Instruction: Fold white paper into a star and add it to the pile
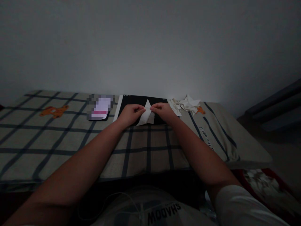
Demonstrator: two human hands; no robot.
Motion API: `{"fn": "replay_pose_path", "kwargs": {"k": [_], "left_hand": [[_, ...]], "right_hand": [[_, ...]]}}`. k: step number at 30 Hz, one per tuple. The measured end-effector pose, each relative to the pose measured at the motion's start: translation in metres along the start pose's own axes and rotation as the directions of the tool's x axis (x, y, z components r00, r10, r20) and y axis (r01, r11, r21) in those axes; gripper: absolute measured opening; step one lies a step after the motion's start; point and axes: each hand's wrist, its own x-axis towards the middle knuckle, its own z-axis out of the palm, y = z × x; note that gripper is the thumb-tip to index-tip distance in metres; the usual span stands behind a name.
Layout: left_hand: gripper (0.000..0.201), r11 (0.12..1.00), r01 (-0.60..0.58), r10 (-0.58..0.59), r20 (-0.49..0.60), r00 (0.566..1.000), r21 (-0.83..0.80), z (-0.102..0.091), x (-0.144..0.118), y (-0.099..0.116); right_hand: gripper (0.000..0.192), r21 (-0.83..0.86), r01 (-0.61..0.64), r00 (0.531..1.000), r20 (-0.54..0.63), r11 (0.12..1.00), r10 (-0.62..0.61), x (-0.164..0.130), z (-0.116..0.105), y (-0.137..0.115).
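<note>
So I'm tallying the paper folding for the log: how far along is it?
Done, it seems: a pile of folded white paper pieces lies right of the black board. In hand: left hand and right hand pinch a pointed white paper over the board, partly folded. How many remain cannot be told; no unfolded sheets show.

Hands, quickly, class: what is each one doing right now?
Left hand: closed, pinching the left side of the folded white paper.
Right hand: closed, pinching the same paper's right side.
</note>
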Motion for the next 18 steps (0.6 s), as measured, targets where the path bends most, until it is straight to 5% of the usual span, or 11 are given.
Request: {"fn": "replay_pose_path", "kwargs": {"k": [9,18], "left_hand": [[0.030,0.997,0.063,-0.066,-0.068,0.995,-0.046,0.000,-0.001,0.005],[0.030,0.945,0.226,-0.215,0.070,0.974,-0.237,0.000,-0.002,0.003]], "right_hand": [[0.022,0.059,-0.015,0.999,-0.028,0.998,0.017,0.000,0.001,0.002],[0.024,0.086,0.004,0.993,-0.121,0.996,0.006,0.005,0.000,0.010]]}}
